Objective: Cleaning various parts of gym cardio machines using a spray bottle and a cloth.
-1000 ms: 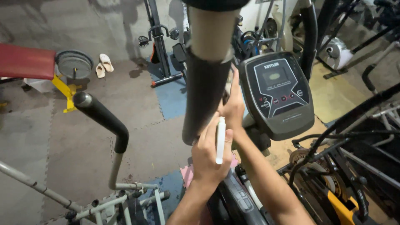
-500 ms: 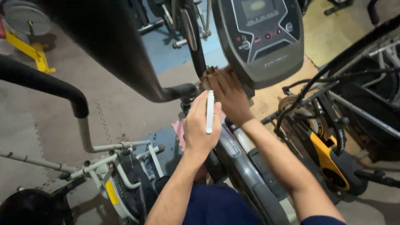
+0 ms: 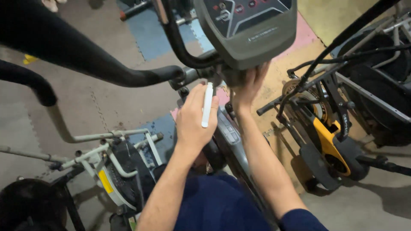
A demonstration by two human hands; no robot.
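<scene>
A slim white stick-shaped tool point(image 3: 207, 105) is pinched along the curled fingers of the left hand point(image 3: 195, 117), its upper end poking up past the fingertips toward the black handlebar joint point(image 3: 182, 75) just above them. The right hand point(image 3: 247, 87) is pressed up under the grey console point(image 3: 252, 40), fingers point(image 3: 257, 72) spread flat and mostly open against its underside, nothing seen gripped in them, though the fingertips are partly hidden so that can't be told for sure. Off past the right-hand fingers a yellow-and-black exercise bike point(image 3: 325, 137) is parked, and below the left-hand knuckles a white-framed machine point(image 3: 115, 158) is seen on the matted floor point(image 3: 107, 107).
</scene>
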